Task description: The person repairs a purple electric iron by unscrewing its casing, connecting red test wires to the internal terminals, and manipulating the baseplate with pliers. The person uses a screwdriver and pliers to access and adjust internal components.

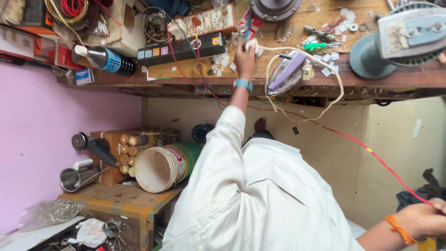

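Note:
My left hand (244, 56), with a blue watch on the wrist, reaches out to the wooden workbench (371, 80) and is closed on the white plug of a white cord (325, 65). The cord loops round to a silver and purple clothes iron (284, 74) lying at the bench edge. The plug is next to a black power strip (181, 48) and a white socket board (204, 24). My right hand (423, 219), with an orange thread on the wrist, is at the lower right, closed around a thin red wire (367, 149) that runs back toward the bench.
On the bench are a grey-blue fan base (399, 37), a dark bottle (108, 60), wire coils and several small parts. Beside my white shirt sit a tipped white and green bucket (162, 167), a steel jug (76, 177) and a wooden box (121, 204).

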